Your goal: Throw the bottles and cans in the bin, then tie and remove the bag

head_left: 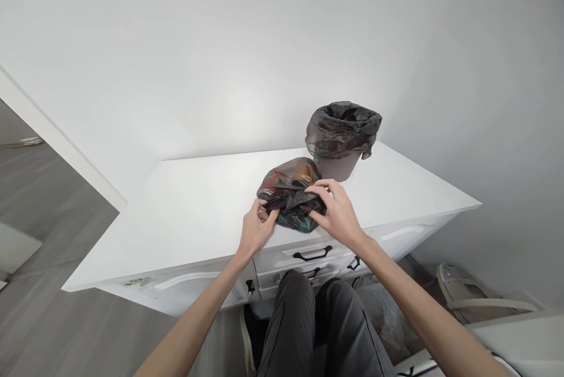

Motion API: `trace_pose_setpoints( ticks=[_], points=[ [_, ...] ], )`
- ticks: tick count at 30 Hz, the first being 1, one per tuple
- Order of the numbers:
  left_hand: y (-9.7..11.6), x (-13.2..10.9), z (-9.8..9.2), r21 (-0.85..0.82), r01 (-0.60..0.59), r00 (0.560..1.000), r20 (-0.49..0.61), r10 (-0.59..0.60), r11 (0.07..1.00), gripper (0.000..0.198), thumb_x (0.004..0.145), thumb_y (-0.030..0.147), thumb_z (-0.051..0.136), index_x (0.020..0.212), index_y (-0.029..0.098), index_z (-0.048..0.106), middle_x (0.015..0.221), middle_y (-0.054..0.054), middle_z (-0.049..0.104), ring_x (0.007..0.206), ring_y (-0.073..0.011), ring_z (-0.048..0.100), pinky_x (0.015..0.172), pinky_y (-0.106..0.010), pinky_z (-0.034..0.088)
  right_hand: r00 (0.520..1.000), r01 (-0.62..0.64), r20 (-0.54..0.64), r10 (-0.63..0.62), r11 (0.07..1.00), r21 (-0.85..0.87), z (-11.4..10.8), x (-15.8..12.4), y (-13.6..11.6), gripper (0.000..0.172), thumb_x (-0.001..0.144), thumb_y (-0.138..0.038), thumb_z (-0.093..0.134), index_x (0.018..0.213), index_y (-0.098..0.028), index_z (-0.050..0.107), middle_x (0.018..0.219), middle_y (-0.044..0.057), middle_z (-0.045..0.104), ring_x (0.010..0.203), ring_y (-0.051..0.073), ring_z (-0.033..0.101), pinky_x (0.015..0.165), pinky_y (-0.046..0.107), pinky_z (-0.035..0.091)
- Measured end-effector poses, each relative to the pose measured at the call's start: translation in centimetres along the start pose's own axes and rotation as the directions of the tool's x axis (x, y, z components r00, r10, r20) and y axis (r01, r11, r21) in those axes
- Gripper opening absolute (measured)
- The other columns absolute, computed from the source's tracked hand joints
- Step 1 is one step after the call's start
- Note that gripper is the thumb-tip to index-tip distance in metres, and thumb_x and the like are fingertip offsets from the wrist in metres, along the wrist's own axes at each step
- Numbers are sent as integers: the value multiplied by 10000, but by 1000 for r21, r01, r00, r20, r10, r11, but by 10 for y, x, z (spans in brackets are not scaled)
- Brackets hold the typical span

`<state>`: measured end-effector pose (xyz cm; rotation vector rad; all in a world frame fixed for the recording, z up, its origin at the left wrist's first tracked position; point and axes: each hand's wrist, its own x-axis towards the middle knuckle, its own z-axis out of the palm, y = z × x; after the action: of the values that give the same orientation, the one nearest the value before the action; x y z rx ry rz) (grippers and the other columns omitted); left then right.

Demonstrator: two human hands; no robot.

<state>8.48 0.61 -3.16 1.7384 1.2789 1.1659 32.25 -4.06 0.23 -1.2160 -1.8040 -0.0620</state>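
Observation:
A filled black plastic bag [288,174] lies on the white cabinet top, near its front edge. Orange, red and green shapes show through the thin film, too veiled to name. My left hand [259,224] pinches the gathered plastic at the bag's left side, thumb and fingers closed on it. On the right, my right hand [335,208] grips the twisted upper part of the same bag between thumb and fingers. Just behind the bag stands a small bin [337,167], its rim covered by a black liner [341,133] folded over the outside.
The white cabinet [194,212] has drawers with black handles [312,253] on its front, above my knees. A white wall rises behind it. At lower right there is a pale chair-like object [467,292] on the floor side, and clear plastic [388,312] lies beneath.

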Motion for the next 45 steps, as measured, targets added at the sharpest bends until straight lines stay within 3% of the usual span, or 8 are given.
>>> trace_pose_setpoints(
  ticks=[4, 11, 22, 26, 33, 40, 42, 45],
  points=[
    [4, -2, -2, -31, -20, 999, 27, 21, 999, 226, 951, 435, 565, 866, 229, 597, 598, 62, 576, 551, -137, 578, 604, -252, 417, 992, 117, -35, -119, 992, -36, -2, 9, -10, 148, 907, -164, 648, 999, -268, 702, 1152, 80, 662, 1039, 274, 615, 939, 463, 486],
    [2, -2, -3, 11, -57, 998, 36, 57, 998, 368, 1029, 407, 408, 753, 229, 574, 556, 34, 601, 593, -163, 630, 698, -277, 466, 977, -103, -147, 154, 947, 303, 0, 5, -10, 134, 958, -248, 615, 861, -255, 706, 1052, 58, 711, 1011, 243, 666, 926, 410, 521],
    [7, 3, -1, 174, -251, 958, -96, 270, 952, 288, 728, 256, 667, 1012, 207, 674, 993, -56, 674, 807, -195, 631, 733, -310, 518, 997, 14, 76, -17, 999, 39, 0, 3, -30, 489, 821, -263, 777, 1295, -271, 656, 1252, 99, 641, 1157, 305, 588, 1024, 466, 473],
    [9, 5, -4, -13, -55, 990, -134, 53, 998, 163, 795, 329, 625, 879, 197, 669, 912, -69, 702, 822, -220, 661, 773, -338, 557, 1000, -1, -27, 5, 993, 121, -5, 16, -44, 86, 915, -257, 658, 982, -253, 713, 1008, 64, 672, 987, 255, 631, 918, 412, 497],
    [-7, 0, -31, -289, 206, 955, -147, -256, 935, 572, 960, 662, 436, 958, 148, 688, 804, -113, 738, 727, -249, 721, 703, -380, 619, 887, -304, -139, 441, 782, 544, -17, 15, -27, 367, 955, -562, 593, 880, -214, 681, 884, 34, 708, 874, 210, 646, 850, 344, 519],
    [20, -34, -81, 347, -164, 731, -585, 350, 923, 591, 872, 351, 690, 1393, 163, 484, 1371, -178, 554, 1307, -312, 552, 1136, -507, 440, 818, -349, -20, 575, 524, 777, -9, -5, 10, 393, 819, -491, 742, 1121, -248, 678, 1132, 65, 739, 1086, 232, 677, 974, 393, 538],
    [38, -45, -81, 547, -284, 688, -455, 565, 787, 530, 885, 307, 687, 1362, 186, 492, 1365, -171, 551, 1326, -320, 534, 1161, -528, 389, 781, -358, -12, 625, 463, 811, -5, -8, 28, 399, 815, -474, 713, 1135, -240, 665, 1129, 72, 728, 1035, 220, 690, 930, 379, 549],
    [56, -55, -65, 616, -455, 779, -75, 623, 643, 317, 968, 325, 597, 1270, 235, 561, 1224, -116, 662, 1185, -298, 627, 1077, -483, 446, 725, -462, -15, 689, 502, 731, 4, -10, 61, 393, 817, -475, 636, 1101, -204, 643, 1113, 98, 712, 911, 204, 693, 846, 368, 556]
  ],
)
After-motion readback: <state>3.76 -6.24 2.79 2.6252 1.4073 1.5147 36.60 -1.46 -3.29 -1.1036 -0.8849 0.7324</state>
